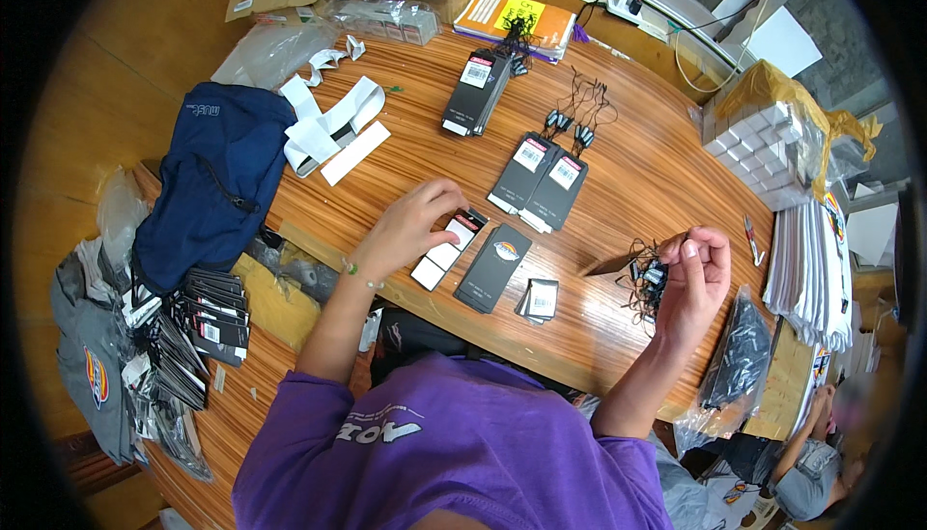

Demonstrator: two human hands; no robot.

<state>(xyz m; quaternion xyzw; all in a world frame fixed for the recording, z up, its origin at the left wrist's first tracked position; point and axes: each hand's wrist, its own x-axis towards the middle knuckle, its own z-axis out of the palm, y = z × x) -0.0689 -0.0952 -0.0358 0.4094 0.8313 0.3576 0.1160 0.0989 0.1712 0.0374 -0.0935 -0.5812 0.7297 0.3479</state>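
Observation:
My left hand (417, 224) curls over a narrow strip of white labels (446, 252) with a dark, red-marked top end, its thumb and fingers at the upper edges. Beside it lies a stack of black hang tags (493, 269) with a coloured logo, then a small pile of labels (538, 300). On the right, my right hand (697, 274) is raised, thumb and fingertips pinched on a small dark thing too small to make out. Just left of that hand are a tangle of black cords (649, 284) and a thin dark tag (611, 265) seen nearly edge-on.
Farther back lie black tags with barcode stickers (541, 178) and a taller tag stack (473, 96), both with cords. Left are white paper strips (333, 129) and a blue bag (208, 178). Right are a box of white packs (763, 144), snips (753, 240) and a plastic bag (739, 356).

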